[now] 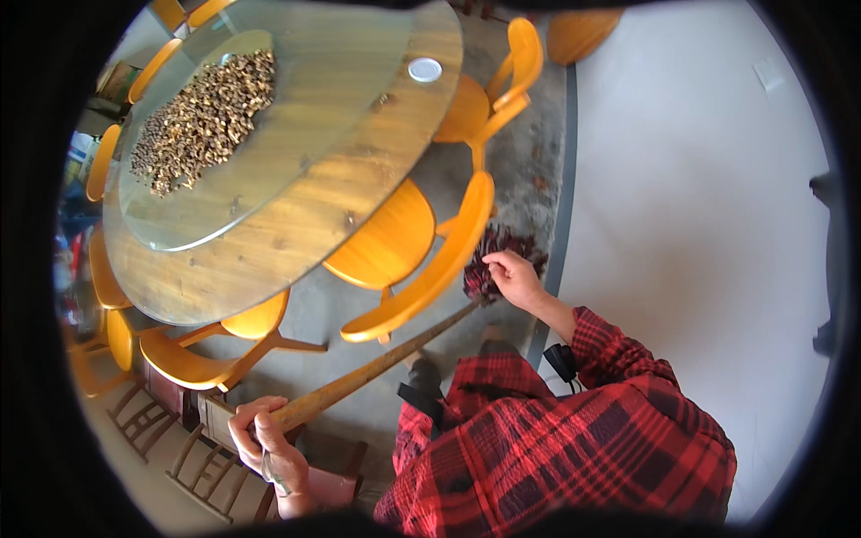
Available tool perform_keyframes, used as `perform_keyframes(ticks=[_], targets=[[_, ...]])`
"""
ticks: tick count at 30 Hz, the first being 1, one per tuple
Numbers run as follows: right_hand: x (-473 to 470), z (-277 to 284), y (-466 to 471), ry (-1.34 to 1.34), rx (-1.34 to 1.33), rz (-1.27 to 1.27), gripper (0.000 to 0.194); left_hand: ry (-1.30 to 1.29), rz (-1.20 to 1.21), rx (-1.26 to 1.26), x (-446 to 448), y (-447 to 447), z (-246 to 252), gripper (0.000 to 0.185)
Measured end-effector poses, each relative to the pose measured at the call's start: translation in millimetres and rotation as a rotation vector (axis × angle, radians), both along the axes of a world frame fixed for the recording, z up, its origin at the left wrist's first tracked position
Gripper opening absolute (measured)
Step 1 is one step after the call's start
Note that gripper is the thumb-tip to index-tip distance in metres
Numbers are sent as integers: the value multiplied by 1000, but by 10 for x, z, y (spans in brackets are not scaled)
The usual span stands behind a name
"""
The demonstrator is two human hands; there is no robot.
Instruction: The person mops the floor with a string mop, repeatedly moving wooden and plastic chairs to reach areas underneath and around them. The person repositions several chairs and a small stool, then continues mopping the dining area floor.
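Note:
My left hand (pixel 269 444), at the lower left, is closed around the upper end of a mop's wooden handle (pixel 377 370). The handle slants away to the upper right, down to the mop head (pixel 479 279) of dark red and black strands on the floor. Over the mop head in this view is my right hand (pixel 514 276), its fingers curled. No object shows in it; whether it touches the strands I cannot tell.
A round wooden table (pixel 282 249) with a glass turntable (pixel 282 171) bears a heap of small brown dried pieces (pixel 208 114) and a white lid (pixel 424 69). Yellow wooden chairs (pixel 430 289) surround it. A white wall (pixel 672 202) rises at right. Dark wooden stools (pixel 329 464) stand lower left.

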State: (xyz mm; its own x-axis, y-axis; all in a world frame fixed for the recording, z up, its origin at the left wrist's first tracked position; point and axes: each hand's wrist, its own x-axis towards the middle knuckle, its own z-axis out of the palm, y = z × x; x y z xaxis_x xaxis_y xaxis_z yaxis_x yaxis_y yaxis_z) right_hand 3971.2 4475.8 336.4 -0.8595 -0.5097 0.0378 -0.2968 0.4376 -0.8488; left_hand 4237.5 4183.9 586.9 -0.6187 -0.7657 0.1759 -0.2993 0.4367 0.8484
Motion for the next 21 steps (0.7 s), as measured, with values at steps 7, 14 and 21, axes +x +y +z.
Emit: perform_keyframes(ticks=[7,14,21], targets=[[1312,-880,184,-211,476,424,49,98,-244,-16,530,527,126,37],[1776,-1296,-139,-282,548,513,37,138,-250,157,760,927,214,36],[1994,-1222,-365,-236,573,502,27,213,-198,361,1001,793,249,30]])
